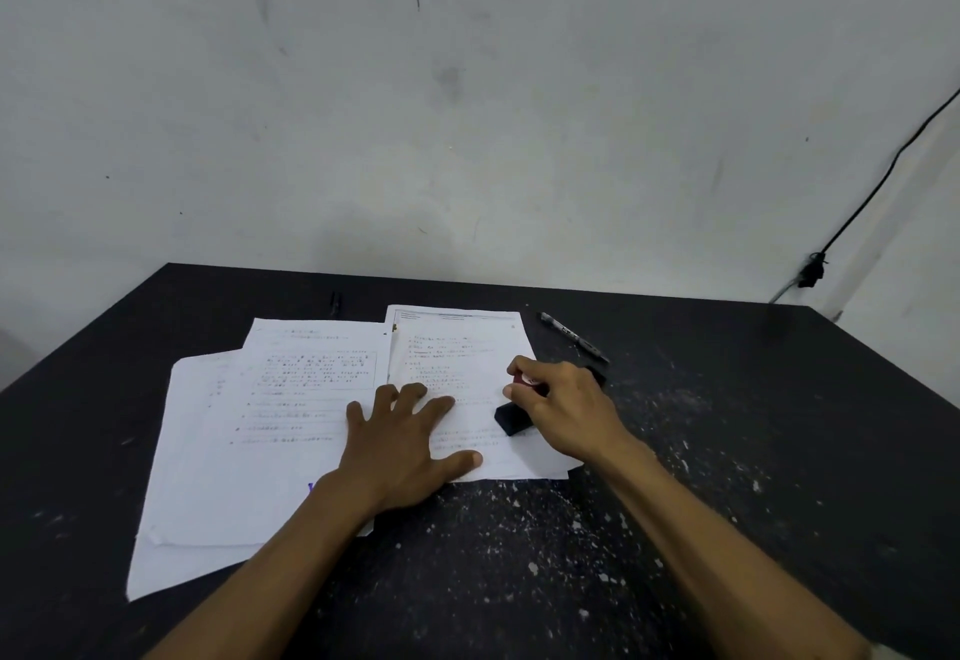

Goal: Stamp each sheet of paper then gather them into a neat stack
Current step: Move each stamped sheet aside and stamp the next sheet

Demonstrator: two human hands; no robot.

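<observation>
Several printed white sheets lie on a black table (727, 451). The right sheet (467, 347) lies apart from a loose pile of sheets (234, 451) on the left. My left hand (400, 441) rests flat with spread fingers, pressing down on the right sheet's lower left part and the edge of the pile. My right hand (566, 405) grips a stamp (511, 418) with a black base and reddish top. The stamp's base is tilted and sits on or just above the right sheet's right side.
A black pen (574, 337) lies on the table behind my right hand. A small dark object (335, 302) sits near the far edge. A grey wall rises behind the table, with a black cable (872, 192) running down at right. White flecks cover the table's front area.
</observation>
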